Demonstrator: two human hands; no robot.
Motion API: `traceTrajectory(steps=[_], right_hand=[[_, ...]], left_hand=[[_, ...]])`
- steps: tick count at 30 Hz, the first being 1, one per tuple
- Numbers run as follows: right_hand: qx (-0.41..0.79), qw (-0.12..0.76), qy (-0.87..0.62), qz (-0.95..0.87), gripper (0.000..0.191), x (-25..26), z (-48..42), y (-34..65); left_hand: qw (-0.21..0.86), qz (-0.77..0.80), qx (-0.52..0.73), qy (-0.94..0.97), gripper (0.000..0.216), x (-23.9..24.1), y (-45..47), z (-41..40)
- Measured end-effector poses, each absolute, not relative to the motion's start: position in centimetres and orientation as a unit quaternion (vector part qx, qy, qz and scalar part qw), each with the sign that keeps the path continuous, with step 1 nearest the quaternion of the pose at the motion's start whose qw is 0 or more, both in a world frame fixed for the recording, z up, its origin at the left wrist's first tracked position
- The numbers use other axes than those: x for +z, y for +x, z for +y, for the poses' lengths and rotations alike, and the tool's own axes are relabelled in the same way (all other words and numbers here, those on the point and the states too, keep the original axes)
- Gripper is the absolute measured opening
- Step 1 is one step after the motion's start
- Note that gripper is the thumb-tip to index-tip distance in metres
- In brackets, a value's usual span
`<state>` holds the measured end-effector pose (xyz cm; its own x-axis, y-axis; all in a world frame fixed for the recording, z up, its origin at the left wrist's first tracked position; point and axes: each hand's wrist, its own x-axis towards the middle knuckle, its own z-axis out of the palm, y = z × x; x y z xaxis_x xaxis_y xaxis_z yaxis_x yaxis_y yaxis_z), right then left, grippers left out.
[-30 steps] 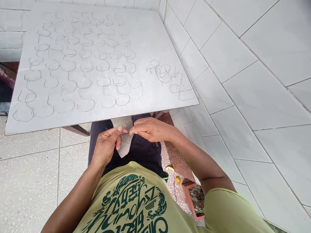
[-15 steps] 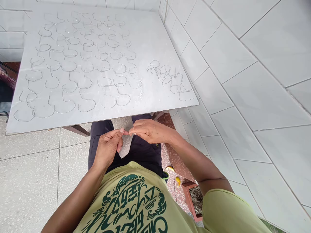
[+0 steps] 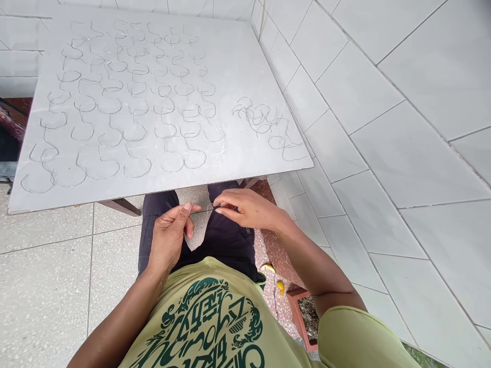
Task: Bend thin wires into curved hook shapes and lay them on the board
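A thin piece of wire (image 3: 209, 206) stretches between my two hands over my lap, its bent part showing near my right fingertips. My left hand (image 3: 171, 232) is closed, with the thumb pressed on the index finger and that finger pointing right; where the wire lies inside this pinch is hidden. My right hand (image 3: 247, 208) pinches the wire between thumb and fingers, palm down. Ahead, many S-shaped bent wires (image 3: 136, 166) lie in rows on the left and middle of the white tabletop (image 3: 245, 56). A tangled heap of curved wires (image 3: 264, 118) sits near its right edge.
The table's front edge is just beyond my hands, above my knees. A tiled wall (image 3: 356, 133) runs along the right. A planter (image 3: 303, 317) with soil and yellow peel-like pieces (image 3: 281, 287) are on the floor at my right.
My right hand has shifted slightly right, away from the left fingertips, so the gap between the hands is wider and a bent bit of wire shows there. The left hand stays nearly in place.
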<state>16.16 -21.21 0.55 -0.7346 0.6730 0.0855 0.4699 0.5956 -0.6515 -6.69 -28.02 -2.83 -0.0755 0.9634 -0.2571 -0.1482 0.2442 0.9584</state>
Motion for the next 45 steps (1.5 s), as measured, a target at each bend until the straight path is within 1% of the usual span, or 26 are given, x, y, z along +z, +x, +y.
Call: traceTrajectory(steps=[3,5,8,12,16,22,26,31,34,36,40,45], right_hand=[[0.286,0.187,-0.324,-0.882,0.026,-0.1,-21.6,16.1],[0.269,0.205,-0.327,-0.882,0.029,-0.5,-21.8,16.0],[0.244,0.222,-0.329,-0.885,0.029,-1.0,-22.0,15.7],[0.227,0.231,-0.322,-0.889,0.029,-1.6,-22.1,15.2],[0.224,0.227,-0.31,-0.896,0.029,-1.7,-22.0,14.9],[0.213,0.234,-0.306,-0.898,0.028,-1.9,-22.2,14.6],[0.217,0.255,-0.304,-0.892,0.029,-2.5,-22.4,14.2],[0.216,0.287,-0.263,-0.896,0.031,-2.8,-22.0,14.0],[0.2,0.281,-0.232,-0.91,0.034,-2.3,-21.5,14.2],[0.195,0.258,-0.205,-0.924,0.037,-1.8,-21.0,14.5],[0.241,0.205,-0.169,-0.933,0.035,-0.6,-20.1,15.2],[0.345,0.192,-0.189,-0.899,0.031,0.8,-19.5,15.6]], left_hand=[[0.594,0.543,0.473,0.358,0.031,-3.0,-6.7,-28.1],[0.6,0.543,0.463,0.362,0.03,-3.3,-6.8,-28.1],[0.613,0.528,0.466,0.359,0.027,-3.6,-7.0,-28.1],[0.652,0.492,0.456,0.352,0.032,-3.3,-7.3,-27.7],[0.671,0.471,0.431,0.376,0.034,-2.8,-7.7,-27.1],[0.686,0.459,0.396,0.402,0.03,-3.4,-8.2,-26.5],[0.698,0.459,0.392,0.386,0.025,-3.5,-8.2,-26.3],[0.73,0.434,0.391,0.356,0.024,-3.2,-8.4,-26.3],[0.763,0.409,0.374,0.331,0.024,-3.3,-8.6,-26.4],[0.785,0.399,0.351,0.318,0.025,-3.5,-8.6,-26.6],[0.801,0.389,0.338,0.306,0.025,-3.5,-8.6,-26.9],[0.791,0.396,0.348,0.311,0.024,-2.9,-8.6,-26.9]])
